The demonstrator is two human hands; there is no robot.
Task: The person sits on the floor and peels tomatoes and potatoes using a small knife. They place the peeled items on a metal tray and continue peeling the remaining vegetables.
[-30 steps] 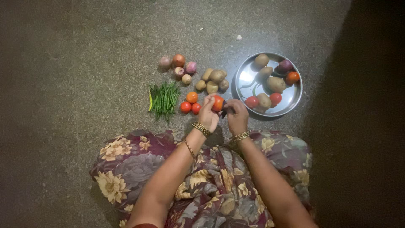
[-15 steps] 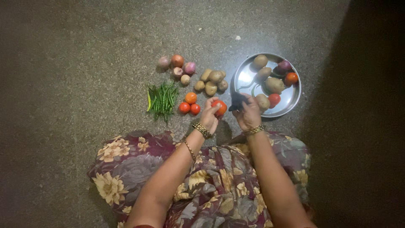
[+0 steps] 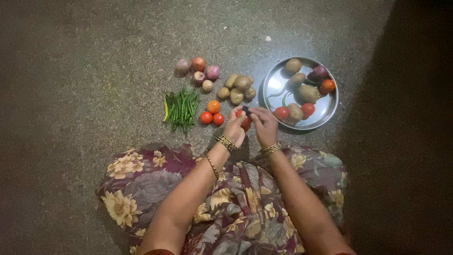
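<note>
The floor (image 3: 94,56) was dark speckled stone, and the person sat on it in a flowered dress (image 3: 236,208) at the near edge. A round steel plate (image 3: 325,111) lay on the right, holding potatoes, tomatoes and a purple onion. Left of the plate sat a pile of potatoes (image 3: 237,88), and farther left and away a cluster of onions (image 3: 199,71). A bundle of green chillies (image 3: 181,107) lay at the left, with three tomatoes (image 3: 212,113) just beside it on the right. Between those tomatoes and the plate, the left hand (image 3: 234,130) held a red tomato (image 3: 245,123) just above the floor, its grip closed around the fruit. The right hand (image 3: 265,126) met it from the right, fingers pinched on a small dark thing (image 3: 245,109) at the top of the tomato; what that thing was could not be told. Both wrists wore gold bangles (image 3: 225,142).
</note>
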